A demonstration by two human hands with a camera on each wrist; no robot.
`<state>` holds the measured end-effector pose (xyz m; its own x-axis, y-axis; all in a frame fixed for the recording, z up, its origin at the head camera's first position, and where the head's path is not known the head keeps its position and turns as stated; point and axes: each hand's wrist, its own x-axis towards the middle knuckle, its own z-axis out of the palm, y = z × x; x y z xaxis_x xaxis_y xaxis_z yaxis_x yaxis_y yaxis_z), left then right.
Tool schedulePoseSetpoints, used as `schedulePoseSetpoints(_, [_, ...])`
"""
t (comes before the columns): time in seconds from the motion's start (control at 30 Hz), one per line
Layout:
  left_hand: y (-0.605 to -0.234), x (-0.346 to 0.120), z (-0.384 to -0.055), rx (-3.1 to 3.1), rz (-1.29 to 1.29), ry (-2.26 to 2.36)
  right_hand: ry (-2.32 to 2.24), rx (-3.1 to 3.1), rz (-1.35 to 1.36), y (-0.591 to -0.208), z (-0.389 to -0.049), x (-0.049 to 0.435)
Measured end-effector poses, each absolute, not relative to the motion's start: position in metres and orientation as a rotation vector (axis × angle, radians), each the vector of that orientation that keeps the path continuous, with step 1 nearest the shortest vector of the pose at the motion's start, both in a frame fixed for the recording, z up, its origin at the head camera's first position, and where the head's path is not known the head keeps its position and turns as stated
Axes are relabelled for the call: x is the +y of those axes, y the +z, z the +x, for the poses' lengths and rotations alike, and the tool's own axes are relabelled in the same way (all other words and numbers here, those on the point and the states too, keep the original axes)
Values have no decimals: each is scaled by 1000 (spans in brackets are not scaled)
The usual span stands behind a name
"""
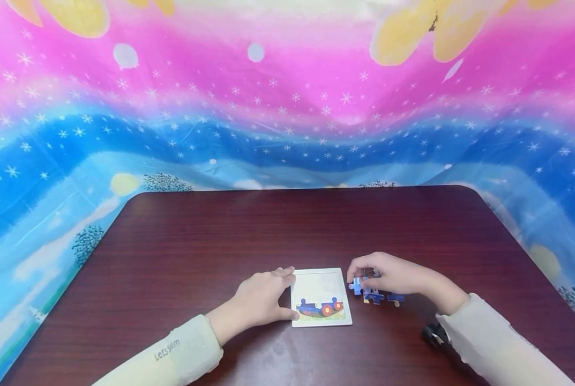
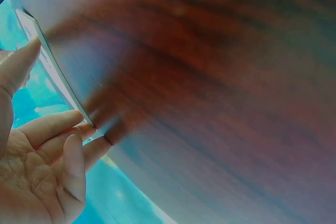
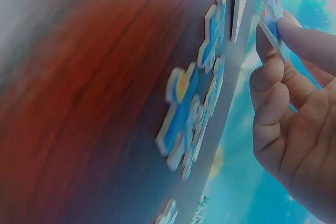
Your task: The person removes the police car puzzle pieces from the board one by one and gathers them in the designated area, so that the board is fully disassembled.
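A jigsaw board [image 1: 322, 324] with a pale rim lies on the table; pieces showing blue vehicle parts and red-and-yellow wheels [image 1: 327, 310] fill its lower part. My left hand [image 1: 263, 297] rests along the board's left edge, its thumb by the lower corner and its fingers, nearly straight, by the upper one. Between thumb and fingertips, my right hand [image 1: 388, 272] pinches a light-blue jigsaw piece [image 3: 273, 22], just right of the board. Below that hand are several loose jigsaw pieces [image 3: 181, 114], partly hidden by it in the head view.
The dark red-brown table [image 1: 210, 230] has a wood grain and rounded far corners. A printed cloth [image 1: 287, 107] in pink and blue hangs around its back and sides. Something small and black [image 1: 434, 334] shows beside the right cuff.
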<state>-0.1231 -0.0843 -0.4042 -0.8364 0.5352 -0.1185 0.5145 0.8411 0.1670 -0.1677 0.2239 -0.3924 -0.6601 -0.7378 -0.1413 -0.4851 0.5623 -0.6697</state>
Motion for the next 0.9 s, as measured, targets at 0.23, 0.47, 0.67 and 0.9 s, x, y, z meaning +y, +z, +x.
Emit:
schedulePoseSetpoints(0.23, [-407,-85,-122,2849,814,205,-884,2392,-932,-391,-163,244])
schedulePoseSetpoints(0.47, [-406,-85,-123,2861,811,197,-925,2424,-966,-387,-162,264])
schedulePoseSetpoints(0.67, [-405,-84,-123,2860,810,188,-963,2463,-962,-386,-159,285])
schedulePoseSetpoints(0.9, [-405,-84,-123,2860,800,190,-964,2512,-1002,-388,-158,305])
